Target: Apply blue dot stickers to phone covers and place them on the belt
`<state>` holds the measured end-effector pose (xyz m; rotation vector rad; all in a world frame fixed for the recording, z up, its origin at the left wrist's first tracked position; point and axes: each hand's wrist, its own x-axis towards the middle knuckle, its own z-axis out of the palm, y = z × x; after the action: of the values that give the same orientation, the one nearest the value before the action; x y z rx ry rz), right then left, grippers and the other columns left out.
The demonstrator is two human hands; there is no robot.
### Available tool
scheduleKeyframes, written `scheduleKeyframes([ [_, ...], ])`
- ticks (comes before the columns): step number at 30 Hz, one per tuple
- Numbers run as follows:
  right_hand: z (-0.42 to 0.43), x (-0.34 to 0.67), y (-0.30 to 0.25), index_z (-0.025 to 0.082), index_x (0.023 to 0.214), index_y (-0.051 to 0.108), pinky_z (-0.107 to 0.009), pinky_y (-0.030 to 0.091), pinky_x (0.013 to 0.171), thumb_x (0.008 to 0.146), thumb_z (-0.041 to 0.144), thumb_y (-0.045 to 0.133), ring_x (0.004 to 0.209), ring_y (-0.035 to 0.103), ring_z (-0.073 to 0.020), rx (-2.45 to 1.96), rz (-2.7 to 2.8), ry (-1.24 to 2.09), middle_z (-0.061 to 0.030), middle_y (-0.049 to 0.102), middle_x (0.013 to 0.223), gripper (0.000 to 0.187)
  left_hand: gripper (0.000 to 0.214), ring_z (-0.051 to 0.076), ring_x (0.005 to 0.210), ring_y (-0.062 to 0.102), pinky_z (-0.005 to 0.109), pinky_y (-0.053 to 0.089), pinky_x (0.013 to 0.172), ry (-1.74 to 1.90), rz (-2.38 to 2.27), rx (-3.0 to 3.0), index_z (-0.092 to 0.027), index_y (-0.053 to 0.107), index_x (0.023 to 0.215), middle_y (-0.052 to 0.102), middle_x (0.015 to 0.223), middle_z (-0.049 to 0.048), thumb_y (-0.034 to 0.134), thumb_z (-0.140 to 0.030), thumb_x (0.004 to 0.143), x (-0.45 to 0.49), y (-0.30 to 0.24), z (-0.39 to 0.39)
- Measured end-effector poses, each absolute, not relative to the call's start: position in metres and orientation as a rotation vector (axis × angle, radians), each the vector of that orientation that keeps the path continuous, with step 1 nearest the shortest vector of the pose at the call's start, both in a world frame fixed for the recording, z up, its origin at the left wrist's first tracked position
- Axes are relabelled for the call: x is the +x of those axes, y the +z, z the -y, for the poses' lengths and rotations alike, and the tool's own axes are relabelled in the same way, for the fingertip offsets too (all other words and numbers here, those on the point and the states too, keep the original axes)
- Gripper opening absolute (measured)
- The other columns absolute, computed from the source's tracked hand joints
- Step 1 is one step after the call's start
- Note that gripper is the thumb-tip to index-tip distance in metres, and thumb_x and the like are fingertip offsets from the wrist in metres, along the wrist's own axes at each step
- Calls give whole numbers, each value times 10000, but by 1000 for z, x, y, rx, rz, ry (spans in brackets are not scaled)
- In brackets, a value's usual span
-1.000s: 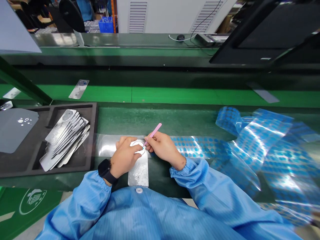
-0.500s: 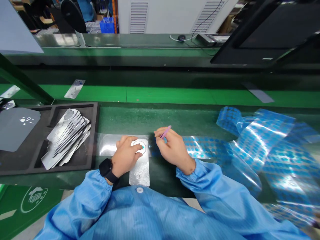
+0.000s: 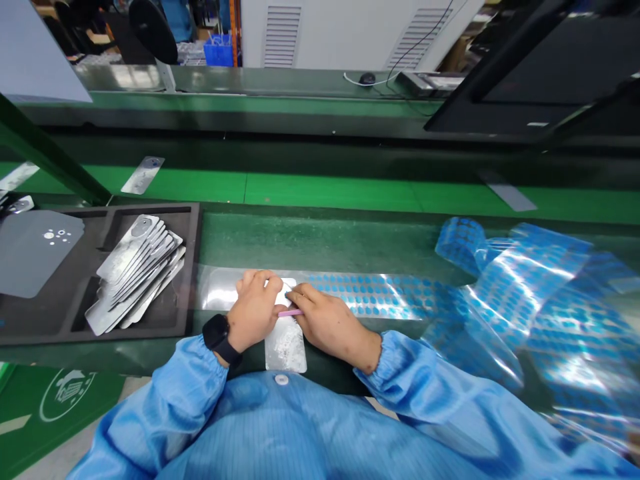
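A flat silver metal plate (image 3: 286,348) lies on the green bench in front of me. My left hand (image 3: 256,308), with a black watch on the wrist, rests on the plate's upper end, fingers curled over it. My right hand (image 3: 325,320) presses down beside it, fingers together, with pink tweezers (image 3: 290,313) lying flat under the fingers across the plate. A clear film strip with rows of blue dot stickers (image 3: 380,295) runs right from under my hands.
A black foam tray (image 3: 190,267) at left holds a fanned stack of silver plates (image 3: 137,273) and a grey sheet (image 3: 35,250). Loose coils of blue-dotted film (image 3: 530,293) pile up at right. One plate (image 3: 143,175) lies on the green conveyor behind.
My right hand went right to the sticker strip with the tweezers, then came back onto the plate and now presses beside my left hand. The plate on the conveyor drifted left.
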<state>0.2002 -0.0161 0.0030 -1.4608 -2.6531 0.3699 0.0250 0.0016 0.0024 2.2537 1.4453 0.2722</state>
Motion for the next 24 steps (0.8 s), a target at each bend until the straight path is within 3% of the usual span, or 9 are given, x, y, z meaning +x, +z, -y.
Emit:
scheduleKeyframes([
  [6,3,206,7,182,1030,643,-333,508,818,851,191,539,924,627,-212,-1436,2445,655,-112,599,1118,208,274,292,1051,477,462,414,853,399,-1438,2262,-187,475,968,548,1087,107,684,-239,798,27,-3,1],
  [8,-12,208,9,175,1122,600,-341,500,829,805,216,594,950,623,-223,-1489,2258,764,-110,616,1106,319,299,277,1041,497,448,432,856,510,-1416,2262,-186,468,989,539,1076,105,684,-194,782,29,-7,2],
  [10,-29,206,13,165,1201,554,-328,506,759,807,224,574,835,641,-207,-1563,2132,948,-68,669,943,399,294,262,1037,506,430,449,858,682,-1435,2278,-188,468,1015,528,1079,105,650,-152,788,30,-11,1],
  [13,-45,196,22,156,1139,593,-304,495,674,840,241,515,677,629,-182,-1576,2204,1099,-14,654,735,320,218,248,1002,510,415,461,850,1005,-1518,2332,-191,485,1019,534,1054,103,563,-127,825,25,-6,-1],
  [15,-43,189,28,145,1116,619,-329,499,741,793,313,614,784,648,-213,-1504,2382,969,-61,666,881,364,151,233,957,519,400,461,841,1178,-1554,2362,-193,499,983,558,994,88,519,-123,850,14,5,2],
  [19,-20,180,32,131,1240,566,-409,504,825,622,432,799,932,646,-298,-1478,2696,754,-156,543,1240,725,66,198,883,554,346,465,814,1321,-1741,2290,-205,504,907,584,892,50,521,-149,874,-28,32,20],
  [24,-12,175,36,125,1164,580,-411,510,830,668,425,785,954,637,-298,-1582,2749,768,-154,502,1251,615,109,246,886,599,385,476,822,1160,-2308,2058,-211,527,868,619,885,67,548,-316,846,-98,59,31],
])
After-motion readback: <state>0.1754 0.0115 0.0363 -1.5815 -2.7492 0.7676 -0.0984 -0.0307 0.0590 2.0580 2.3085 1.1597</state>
